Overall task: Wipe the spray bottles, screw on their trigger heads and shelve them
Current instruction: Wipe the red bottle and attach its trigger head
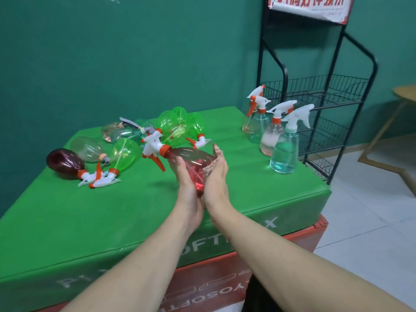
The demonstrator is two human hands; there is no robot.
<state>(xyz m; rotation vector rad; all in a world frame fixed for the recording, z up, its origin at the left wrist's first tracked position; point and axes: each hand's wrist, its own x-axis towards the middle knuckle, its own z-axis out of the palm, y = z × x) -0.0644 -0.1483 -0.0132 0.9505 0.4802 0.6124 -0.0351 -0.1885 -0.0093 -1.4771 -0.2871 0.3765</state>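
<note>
A clear red spray bottle [193, 161] with a white and orange trigger head [155, 149] is held tilted above the green table [135, 210], head pointing left. My left hand [186, 183] grips its underside. My right hand [217, 176] presses a brownish cloth [216, 154] against the bottle's right side. Several green, clear and dark red bottles [65, 164] lie on their sides at the table's back left. Several upright bottles [284, 152] with white trigger heads stand at the back right.
A black wire shelf rack [326, 95] stands just right of the table, its baskets bare. A wooden stool [403, 104] is at the far right on the tiled floor. A green wall is behind. The table sits on a red base [213, 280].
</note>
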